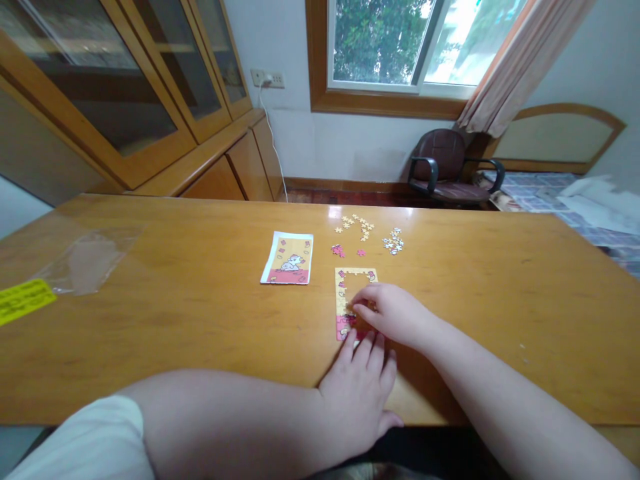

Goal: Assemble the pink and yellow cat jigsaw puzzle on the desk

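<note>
A partly assembled jigsaw puzzle lies on the table, its yellow and pink border pieces joined around a gap in the middle. Over its inner left side, my right hand is closed in a pinch on what looks like a puzzle piece, mostly hidden by the fingertips. My left hand rests flat with fingers spread, its fingertips touching the puzzle's bottom edge and covering part of it. Beyond the puzzle lie loose yellow pieces, pink pieces and white pieces. Left of it is a reference picture card showing a white animal.
The wooden table carries a clear plastic bag and a yellow label at the left. Glass-door cabinets stand behind on the left. An office chair and a bed are beyond the far right edge.
</note>
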A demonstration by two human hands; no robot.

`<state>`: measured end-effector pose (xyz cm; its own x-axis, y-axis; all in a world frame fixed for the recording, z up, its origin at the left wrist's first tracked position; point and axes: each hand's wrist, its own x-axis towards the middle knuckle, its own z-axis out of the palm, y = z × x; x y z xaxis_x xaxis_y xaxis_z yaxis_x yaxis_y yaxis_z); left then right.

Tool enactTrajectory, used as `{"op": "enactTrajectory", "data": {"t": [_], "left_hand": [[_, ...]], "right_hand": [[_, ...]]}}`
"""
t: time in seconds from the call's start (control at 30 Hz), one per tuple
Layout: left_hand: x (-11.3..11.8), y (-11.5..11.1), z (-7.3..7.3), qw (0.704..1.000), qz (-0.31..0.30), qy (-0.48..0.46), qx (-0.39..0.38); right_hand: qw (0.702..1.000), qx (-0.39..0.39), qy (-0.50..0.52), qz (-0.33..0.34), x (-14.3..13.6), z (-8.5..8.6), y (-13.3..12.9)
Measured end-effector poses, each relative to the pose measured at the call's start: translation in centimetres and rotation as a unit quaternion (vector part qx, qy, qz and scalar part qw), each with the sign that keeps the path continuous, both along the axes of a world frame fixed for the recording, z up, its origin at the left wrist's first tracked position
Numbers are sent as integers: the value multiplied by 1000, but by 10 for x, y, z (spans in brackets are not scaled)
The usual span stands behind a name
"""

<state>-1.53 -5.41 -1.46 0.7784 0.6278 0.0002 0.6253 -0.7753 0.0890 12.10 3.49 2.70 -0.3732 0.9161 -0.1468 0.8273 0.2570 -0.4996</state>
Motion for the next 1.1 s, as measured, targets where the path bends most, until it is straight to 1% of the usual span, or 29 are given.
{"op": "enactTrajectory", "data": {"t": [0.07,0.17,0.23,0.33,0.4,0.5,0.6,0.8,0.97,1.1], "left_hand": [[0,0,-1,1000,1,-1,-3],[0,0,0,1000,-1,-3,-8],[0,1,0,1000,0,-4,-11],[1,1,-1,1000,0,-9,-12],[1,1,-1,1000,-3,-11,-13],[2,1,-2,1000,-2,-15,-8],[2,1,-2,1000,2,-15,-5],[1,0,-3,1000,3,-17,3],[1,0,-4,1000,2,-19,7],[1,0,-5,1000,1,-22,5]], "right_hand": [[999,23,-47,-13,-2,6,11],[992,85,-90,-29,-6,6,42],[986,120,-97,-54,-10,-1,67],[982,140,-92,-82,-17,-16,99],[982,159,-90,-55,-22,-25,112],[981,157,-110,-35,-27,-33,118],[984,132,-112,-45,-28,-36,119],[990,108,-78,-55,-26,-40,122],[991,109,-60,-53,-20,-38,123],[985,132,-66,-85,-15,-34,126]]}}
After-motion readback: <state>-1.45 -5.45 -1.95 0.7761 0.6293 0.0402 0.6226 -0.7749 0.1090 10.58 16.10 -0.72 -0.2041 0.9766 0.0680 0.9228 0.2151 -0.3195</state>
